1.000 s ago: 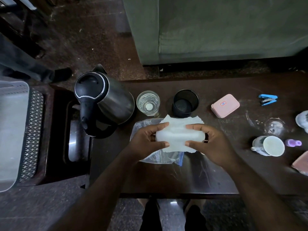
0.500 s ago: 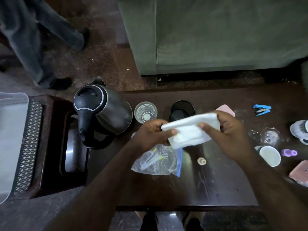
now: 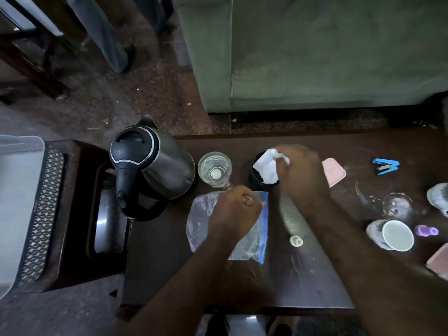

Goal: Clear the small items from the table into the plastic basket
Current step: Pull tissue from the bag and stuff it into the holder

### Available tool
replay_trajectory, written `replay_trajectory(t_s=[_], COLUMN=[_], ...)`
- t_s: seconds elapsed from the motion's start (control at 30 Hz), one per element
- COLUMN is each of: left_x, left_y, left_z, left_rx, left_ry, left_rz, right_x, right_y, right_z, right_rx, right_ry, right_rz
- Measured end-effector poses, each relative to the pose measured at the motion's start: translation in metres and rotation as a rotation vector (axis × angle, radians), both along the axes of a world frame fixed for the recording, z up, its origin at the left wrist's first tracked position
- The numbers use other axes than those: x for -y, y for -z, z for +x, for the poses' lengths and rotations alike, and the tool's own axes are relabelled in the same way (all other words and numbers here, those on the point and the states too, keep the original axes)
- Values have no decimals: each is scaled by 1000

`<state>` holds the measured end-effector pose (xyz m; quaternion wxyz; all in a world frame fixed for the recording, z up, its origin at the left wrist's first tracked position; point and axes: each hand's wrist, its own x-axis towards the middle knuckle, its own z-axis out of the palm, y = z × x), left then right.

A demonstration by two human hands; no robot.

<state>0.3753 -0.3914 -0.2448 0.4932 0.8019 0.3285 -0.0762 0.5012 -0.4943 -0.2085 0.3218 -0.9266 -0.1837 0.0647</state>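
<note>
A second ago both hands held the folded white tissue (image 3: 266, 167); now only the right hand (image 3: 300, 170) pinches it, pushing it into the black mesh cup (image 3: 257, 178), while the left hand (image 3: 236, 209) grips the zip bag (image 3: 203, 214). The plastic basket (image 3: 36, 209) waits far left.

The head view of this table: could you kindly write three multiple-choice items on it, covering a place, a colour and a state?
1. Where is the white tissue?
A. at the black cup
B. on the kettle
C. on the floor

2. What colour is the stapler?
A. red
B. blue
C. green

3. What is the left hand doing?
A. lifting the glass
B. gripping the kettle
C. resting on the plastic bag

Answers:
A, the right hand holds it at the black cup;
B, its body is plainly blue;
C, it lies over the plastic bag.
</note>
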Motion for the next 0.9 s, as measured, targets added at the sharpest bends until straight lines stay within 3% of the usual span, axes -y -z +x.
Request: replay_trajectory(t_s=[0.23, 0.5, 0.7, 0.9], left_x=[18, 52, 88, 144], left_y=[15, -8, -30, -25], left_z=[-18, 6, 45, 76], left_rx=[71, 239, 339, 325], left_ry=[109, 367, 611, 795], left_rz=[155, 551, 686, 767], right_x=[-8, 34, 125, 222], right_y=[31, 23, 29, 28], right_z=[-4, -10, -16, -19], right_rx=[105, 206, 173, 79], right_ry=[-55, 112, 196, 414], right_rz=[-414, -204, -462, -479])
